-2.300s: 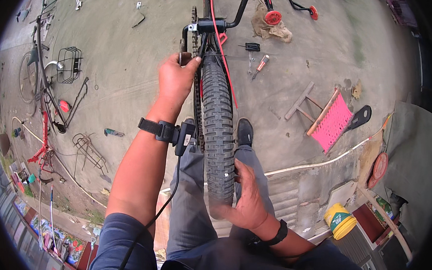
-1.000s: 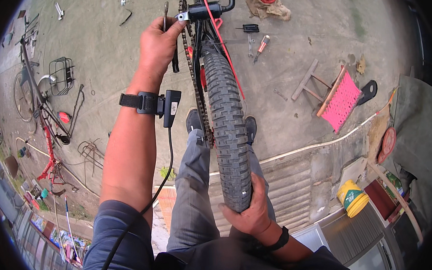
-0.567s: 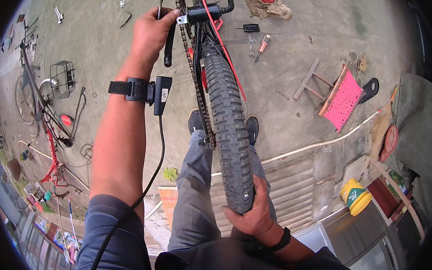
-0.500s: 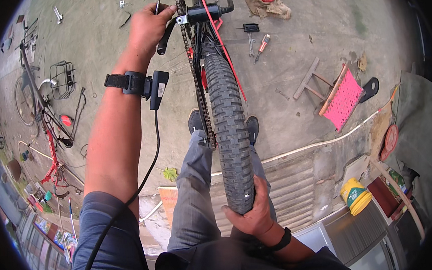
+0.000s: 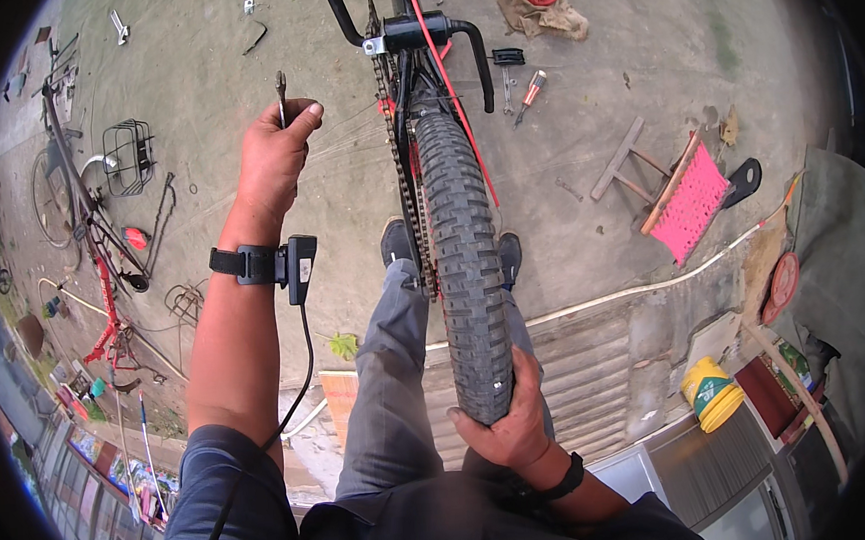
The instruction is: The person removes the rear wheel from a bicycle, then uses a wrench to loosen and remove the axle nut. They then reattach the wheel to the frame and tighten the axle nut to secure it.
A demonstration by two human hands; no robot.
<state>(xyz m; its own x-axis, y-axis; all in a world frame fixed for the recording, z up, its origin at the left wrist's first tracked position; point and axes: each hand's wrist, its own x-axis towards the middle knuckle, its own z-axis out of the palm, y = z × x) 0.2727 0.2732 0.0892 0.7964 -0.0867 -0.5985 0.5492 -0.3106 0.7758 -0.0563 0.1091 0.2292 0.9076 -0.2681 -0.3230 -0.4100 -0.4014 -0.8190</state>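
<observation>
left hand [image 5: 274, 161] pinches a thin metal tool [image 5: 282, 92] beside the bicycle wheel [image 5: 464, 268]. right hand [image 5: 508, 420] wraps the tyre's near end, seemingly steadying it

Left hand [image 5: 274, 161] came off the bike's black frame [image 5: 416, 32], where it had gripped near the chain [image 5: 401, 172], and drew back to the left, clear of the bike. It now pinched a thin dark tool [image 5: 281, 92], possibly a wrench, held upright. Left forearm swung away from the knobby tyre [image 5: 464, 268].
</observation>
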